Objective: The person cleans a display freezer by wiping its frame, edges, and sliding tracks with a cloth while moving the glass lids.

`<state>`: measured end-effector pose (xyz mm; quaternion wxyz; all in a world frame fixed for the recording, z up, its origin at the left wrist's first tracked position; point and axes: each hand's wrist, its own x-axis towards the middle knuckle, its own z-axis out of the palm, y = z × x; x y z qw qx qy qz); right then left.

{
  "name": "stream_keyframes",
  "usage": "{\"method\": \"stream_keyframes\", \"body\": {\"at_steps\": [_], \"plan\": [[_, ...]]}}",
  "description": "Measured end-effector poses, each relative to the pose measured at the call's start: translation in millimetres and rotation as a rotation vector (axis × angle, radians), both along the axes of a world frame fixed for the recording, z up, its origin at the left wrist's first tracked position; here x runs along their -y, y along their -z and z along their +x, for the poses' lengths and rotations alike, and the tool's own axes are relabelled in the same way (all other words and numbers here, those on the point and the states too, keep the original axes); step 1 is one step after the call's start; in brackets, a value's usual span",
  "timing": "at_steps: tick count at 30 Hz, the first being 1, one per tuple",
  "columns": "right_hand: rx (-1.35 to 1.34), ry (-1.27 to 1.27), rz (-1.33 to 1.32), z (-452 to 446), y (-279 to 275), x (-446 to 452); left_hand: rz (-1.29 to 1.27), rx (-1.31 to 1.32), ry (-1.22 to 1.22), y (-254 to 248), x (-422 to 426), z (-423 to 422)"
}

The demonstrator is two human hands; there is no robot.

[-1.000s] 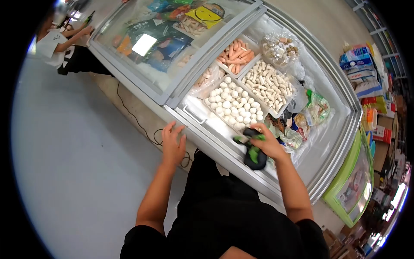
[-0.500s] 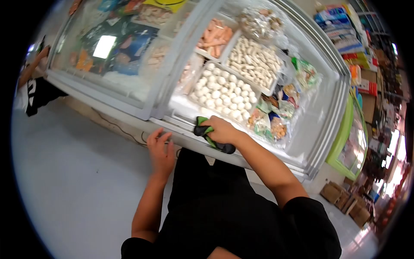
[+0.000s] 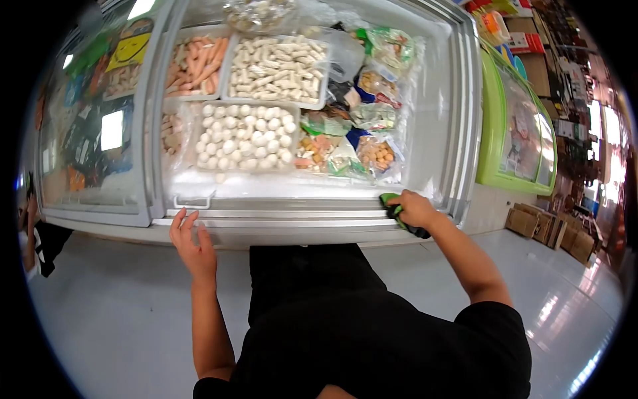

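Note:
My right hand [image 3: 417, 208] grips a black and green cloth [image 3: 392, 205] against the metal front rail [image 3: 292, 223] of a chest freezer, near its right corner. Part of the cloth hangs out below my fingers. At the left, my left hand [image 3: 194, 247] is open, fingers spread, with nothing in it. Its fingertips are at the freezer's front edge, just below a white handle [image 3: 193, 201]; whether they touch the edge I cannot tell. Inside the freezer, behind the rail, a tray of white balls [image 3: 246, 138] stands beside several bagged foods [image 3: 345, 156].
Trays of white sticks [image 3: 276, 70] and pink sausage-like pieces [image 3: 198, 63] lie farther back. A glass lid [image 3: 93, 159] covers the freezer's left part. To the right stand a green-framed freezer [image 3: 492, 126] and cardboard boxes [image 3: 531, 221]. Another person is partly visible at the far left.
My right hand has moved right along the front rail with the cloth, toward the corner. My left hand stays open by the front edge. The view has turned and shifted right.

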<state>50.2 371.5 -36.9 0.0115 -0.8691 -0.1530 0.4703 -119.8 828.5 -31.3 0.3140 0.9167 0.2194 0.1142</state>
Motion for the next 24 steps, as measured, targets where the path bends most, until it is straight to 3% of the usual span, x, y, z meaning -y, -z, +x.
{"method": "stream_keyframes", "body": {"at_steps": [4,7,11,14,18,20,24], "plan": [[0.005,-0.006,-0.095,13.6,-8.6,67.4,-0.031,0.003,0.023,1.7,40.8,19.9],[0.0,-0.216,-0.275,24.5,-12.2,104.4,-0.039,-0.018,0.027,1.4,64.5,28.1],[-0.022,-0.429,-0.464,20.3,-11.0,110.9,-0.035,-0.039,0.041,3.8,81.3,24.9],[0.024,-0.443,-0.5,16.2,-5.3,106.1,-0.036,-0.048,0.043,2.2,81.6,21.1],[0.014,-0.427,-0.465,24.3,-4.0,106.2,-0.048,-0.033,0.049,-3.2,74.0,18.9],[-0.078,-0.244,-0.371,27.7,-14.4,102.9,-0.039,-0.027,0.052,-3.7,68.1,16.3],[0.077,-0.13,0.077,0.9,-2.3,43.7,-0.097,-0.026,0.027,-5.4,58.0,12.7]]}}
